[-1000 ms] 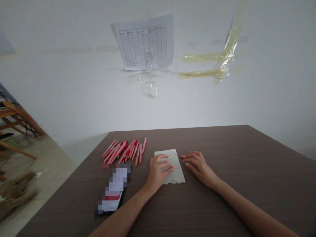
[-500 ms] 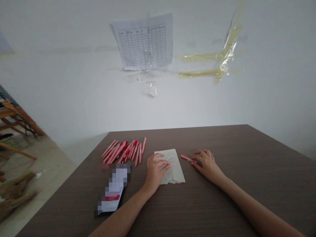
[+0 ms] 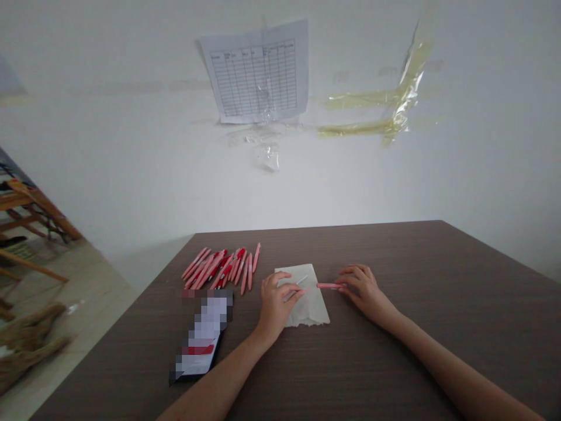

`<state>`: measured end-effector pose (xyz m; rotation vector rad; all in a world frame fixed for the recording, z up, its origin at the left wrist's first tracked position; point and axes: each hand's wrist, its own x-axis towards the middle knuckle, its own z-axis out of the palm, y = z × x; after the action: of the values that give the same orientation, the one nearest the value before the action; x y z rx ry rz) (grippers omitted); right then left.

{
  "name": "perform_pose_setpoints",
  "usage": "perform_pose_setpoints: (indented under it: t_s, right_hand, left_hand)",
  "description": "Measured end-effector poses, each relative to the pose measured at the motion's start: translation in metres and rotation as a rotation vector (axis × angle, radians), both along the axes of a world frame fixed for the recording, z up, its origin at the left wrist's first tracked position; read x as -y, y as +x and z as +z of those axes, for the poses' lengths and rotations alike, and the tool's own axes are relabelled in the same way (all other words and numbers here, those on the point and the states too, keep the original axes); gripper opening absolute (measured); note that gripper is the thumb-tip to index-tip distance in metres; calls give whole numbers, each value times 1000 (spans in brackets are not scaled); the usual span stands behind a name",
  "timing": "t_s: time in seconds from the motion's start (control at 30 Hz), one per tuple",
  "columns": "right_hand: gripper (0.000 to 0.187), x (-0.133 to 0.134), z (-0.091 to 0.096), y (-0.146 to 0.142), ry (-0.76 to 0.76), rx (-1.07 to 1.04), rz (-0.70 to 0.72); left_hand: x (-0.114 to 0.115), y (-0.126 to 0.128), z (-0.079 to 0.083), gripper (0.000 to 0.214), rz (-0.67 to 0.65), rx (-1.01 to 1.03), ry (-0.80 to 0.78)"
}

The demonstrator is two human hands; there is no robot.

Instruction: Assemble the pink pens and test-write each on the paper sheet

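My left hand (image 3: 275, 303) rests on a pale sheet of paper (image 3: 312, 304) lying on the brown table (image 3: 394, 351). Its fingers are pinched on a thin pink pen part whose tip points right. A short white piece (image 3: 301, 280) lies on the paper just above it. My right hand (image 3: 363, 289) sits right of the paper, its fingers closed on a pink pen barrel (image 3: 328, 285) held level and aimed left toward the left hand's piece. The two pieces nearly meet over the paper.
A pile of several pink and red pens (image 3: 223, 267) lies at the left rear of the table. A dark phone (image 3: 201, 342) lies in front of it. A printed chart (image 3: 256, 73) and tape strips (image 3: 385, 111) hang on the wall. Wooden furniture (image 3: 30, 216) stands far left.
My right hand took hold of the pink barrel lying beside the paper, turned it level and brought it left toward the left hand. The left hand stayed pinched on its thin piece.
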<state>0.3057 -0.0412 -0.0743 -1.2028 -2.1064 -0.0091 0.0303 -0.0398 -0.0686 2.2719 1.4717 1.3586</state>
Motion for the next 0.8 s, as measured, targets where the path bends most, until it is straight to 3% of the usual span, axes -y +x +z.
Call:
perform_pose_setpoints:
  t_s: [0.8]
  right_hand:
    - [18, 7, 5, -11, 3, -31, 97]
  left_hand:
    - [2, 1, 0, 6, -31, 0, -2]
